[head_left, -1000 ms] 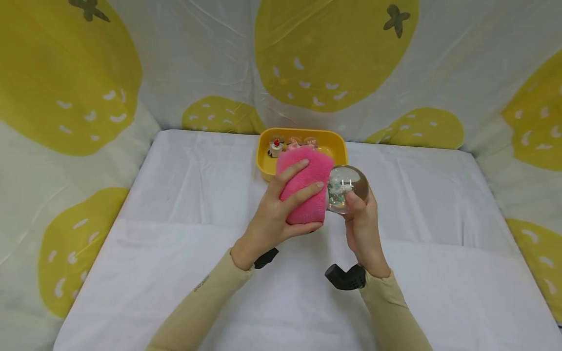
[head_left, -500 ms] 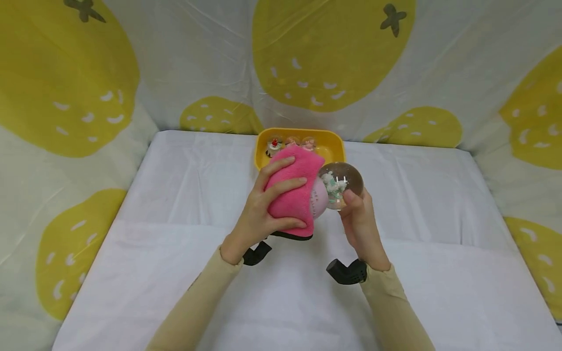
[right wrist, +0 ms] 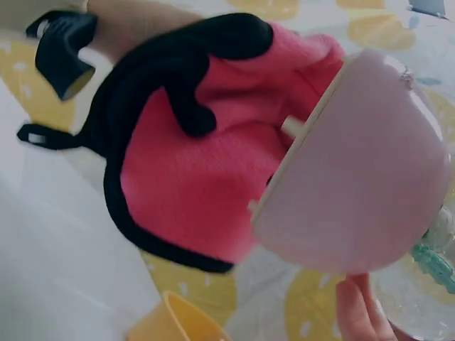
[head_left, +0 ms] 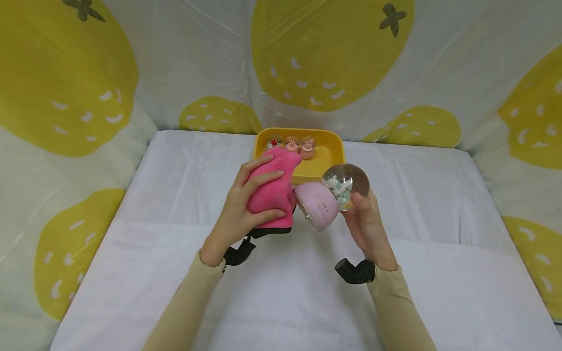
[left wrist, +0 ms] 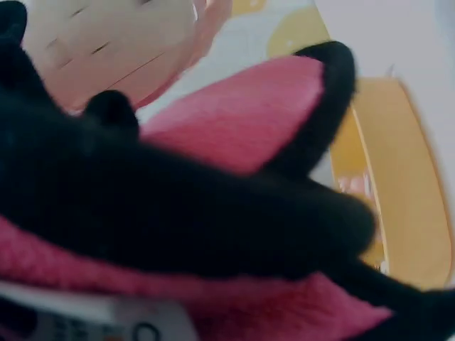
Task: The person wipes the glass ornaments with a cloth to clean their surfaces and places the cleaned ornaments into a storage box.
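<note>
In the head view my left hand (head_left: pixel 232 212) grips a folded pink cloth (head_left: pixel 273 195) with black edging, fingers spread over its top. My right hand (head_left: pixel 368 226) holds a snow globe by its clear ball (head_left: pixel 349 183), thumb on the glass; pale white and green shapes show inside. The globe is tilted, its pink lettered base (head_left: pixel 317 202) pointing left at the cloth. In the right wrist view, small pegs stick out from the underside of the base (right wrist: pixel 355 170), close to the cloth (right wrist: pixel 192 170); contact cannot be told. Cloth and black trim fill much of the left wrist view.
Behind the hands a yellow tray (head_left: pixel 322 168) stands at the back of the white-covered table (head_left: pixel 272 302). Inside it are a red-topped trinket (head_left: pixel 274 142) and two pink ones (head_left: pixel 308 147). A patterned curtain (head_left: pixel 210 63) encloses the back and sides. Black wrist devices hang below both hands.
The left hand has drawn the cloth leftward off the globe, so the pink base, first covered, now shows fully. The globe has turned, its base swinging down and left. The tray is less hidden.
</note>
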Demonstrator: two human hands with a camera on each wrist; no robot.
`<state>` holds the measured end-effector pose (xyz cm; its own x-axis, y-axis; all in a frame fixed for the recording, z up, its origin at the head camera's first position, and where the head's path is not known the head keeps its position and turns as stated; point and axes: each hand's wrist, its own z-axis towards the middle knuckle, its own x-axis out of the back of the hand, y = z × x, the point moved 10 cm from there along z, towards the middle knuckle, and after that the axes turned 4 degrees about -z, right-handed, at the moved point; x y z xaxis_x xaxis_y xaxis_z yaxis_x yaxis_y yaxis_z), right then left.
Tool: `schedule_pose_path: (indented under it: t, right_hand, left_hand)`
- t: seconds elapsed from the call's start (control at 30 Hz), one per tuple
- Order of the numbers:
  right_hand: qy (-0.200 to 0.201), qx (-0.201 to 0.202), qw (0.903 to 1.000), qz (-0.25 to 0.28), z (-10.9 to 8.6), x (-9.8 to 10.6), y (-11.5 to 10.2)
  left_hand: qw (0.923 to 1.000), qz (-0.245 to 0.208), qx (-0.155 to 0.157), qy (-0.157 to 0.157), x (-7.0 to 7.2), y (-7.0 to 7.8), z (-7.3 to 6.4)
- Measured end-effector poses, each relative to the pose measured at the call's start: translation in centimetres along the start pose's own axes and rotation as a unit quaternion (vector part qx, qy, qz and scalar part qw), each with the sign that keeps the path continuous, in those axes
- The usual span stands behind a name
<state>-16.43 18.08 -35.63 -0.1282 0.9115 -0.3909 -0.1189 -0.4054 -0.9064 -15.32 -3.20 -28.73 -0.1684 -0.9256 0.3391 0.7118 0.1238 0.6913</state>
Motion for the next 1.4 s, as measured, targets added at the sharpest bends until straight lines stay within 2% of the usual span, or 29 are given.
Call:
schedule_pose_path:
  t: [0.13,0.27,0.43,0.63,1.1,1.4]
  right_hand:
    - [0.016,0.015,0.9997,-0.006,-0.1,0.6,-0.4]
    - [0.012,0.034,0.9988,-0.034,-0.1,0.4,-1.0]
    - [0.024,0.044,0.9954,-0.082,0.0,0.2,-1.7]
    - [0.028,0.047,0.9902,-0.129,0.8,0.2,-1.9]
    - [0.042,0.09,0.9611,-0.258,5.2,1.3,-1.8]
    - [0.06,0.08,0.955,-0.279,7.7,1.8,-1.0]
  left_hand:
    - [0.9996,0.017,0.022,-0.002,0.7,-0.3,-0.6]
    - [0.9988,0.028,0.037,-0.015,0.7,-0.7,-1.2]
    - [0.9979,0.039,0.043,-0.027,0.6,-0.9,-1.6]
    - [0.9968,0.055,0.053,-0.026,1.1,-0.9,-1.9]
    - [0.9932,0.088,0.064,-0.043,2.0,-1.1,-2.0]
    - [0.9914,0.09,0.08,-0.051,2.0,-1.5,-2.3]
